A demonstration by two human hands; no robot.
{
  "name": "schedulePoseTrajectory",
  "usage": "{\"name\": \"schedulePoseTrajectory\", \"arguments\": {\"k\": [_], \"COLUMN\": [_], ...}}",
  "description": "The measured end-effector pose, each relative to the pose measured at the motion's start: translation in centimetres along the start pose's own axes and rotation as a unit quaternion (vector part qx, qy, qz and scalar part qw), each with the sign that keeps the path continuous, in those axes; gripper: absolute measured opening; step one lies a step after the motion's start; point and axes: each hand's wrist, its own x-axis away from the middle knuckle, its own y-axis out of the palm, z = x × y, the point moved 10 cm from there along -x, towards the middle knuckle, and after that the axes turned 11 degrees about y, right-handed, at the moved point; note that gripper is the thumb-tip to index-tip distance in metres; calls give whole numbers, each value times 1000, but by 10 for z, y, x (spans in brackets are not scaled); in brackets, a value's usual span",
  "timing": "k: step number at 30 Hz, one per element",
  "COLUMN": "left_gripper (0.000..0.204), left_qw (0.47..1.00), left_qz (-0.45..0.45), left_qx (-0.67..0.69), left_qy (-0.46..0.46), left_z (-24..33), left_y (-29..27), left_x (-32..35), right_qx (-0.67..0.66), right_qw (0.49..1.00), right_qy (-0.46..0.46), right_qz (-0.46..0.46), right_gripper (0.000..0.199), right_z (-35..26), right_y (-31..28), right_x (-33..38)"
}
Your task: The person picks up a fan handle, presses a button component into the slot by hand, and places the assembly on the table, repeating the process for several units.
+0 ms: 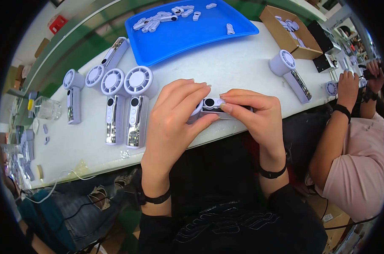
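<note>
Left hand (175,114), right hand (253,112) both grip lilac handheld fan (211,106).

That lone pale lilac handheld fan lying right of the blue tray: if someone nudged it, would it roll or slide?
The pale lilac plastic handheld fan would probably slide rather than roll: its flat handle lies along the white table. It looks rigid and likely light, being moulded plastic. Its glossy handle panel may be slippery.
</note>
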Motion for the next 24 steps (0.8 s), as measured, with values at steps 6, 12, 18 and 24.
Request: {"name": "schedulePoseTrajectory", "arguments": {"k": [6, 12, 18, 24], "left_gripper": [52, 50, 49, 49], "left_qw": [999, 999, 999, 998], "left_qz": [-24, -27, -25, -29], "left_qx": [29, 23, 22, 19], "left_qy": [-10, 20, 34, 59], "left_z": [1, 3, 4, 10], "left_y": [2, 4, 3, -1], "left_x": [4, 3, 3, 2], "right_qx": [103, 63, 36, 50], "right_qw": [958, 987, 987, 992], "right_qy": [-258, -139, -148, -106], "right_qz": [78, 41, 42, -44], "right_gripper": [20, 14, 12, 16], "right_z": [-33, -14, -17, -14], "right_y": [7, -2, -1, 4], "right_x": [21, 11, 9, 1]}}
